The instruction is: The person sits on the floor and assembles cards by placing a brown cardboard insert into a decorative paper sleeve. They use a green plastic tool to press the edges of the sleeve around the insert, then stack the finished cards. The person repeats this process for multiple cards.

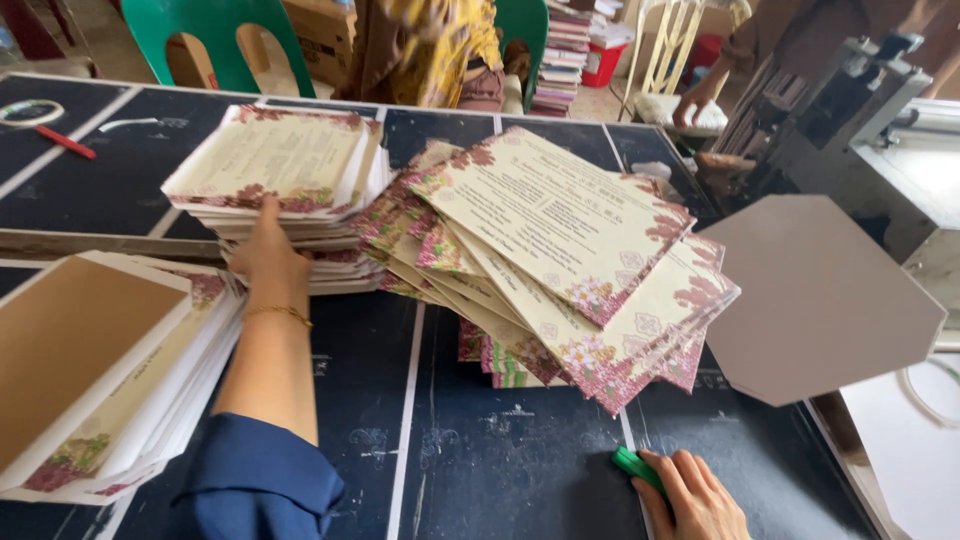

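Left hand [268,250] flat-fingered on upper-left card stack [285,170] — squaring it, looks like; right hand [695,495], bottom edge, fingers curled over green tool [634,466] — next needs firm grip.

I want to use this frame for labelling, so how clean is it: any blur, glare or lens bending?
Head view: even daylight, soft shadows; fanned cards sharp; left hand slightly soft; straight table edge bows near the frame's side; white surface at right nearly washed out.

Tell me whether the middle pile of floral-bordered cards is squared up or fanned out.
Fanned out. The middle pile of cream cards with pink floral borders lies skewed, each card's corner showing past the next, unlike the neater stack that the left hand touches.
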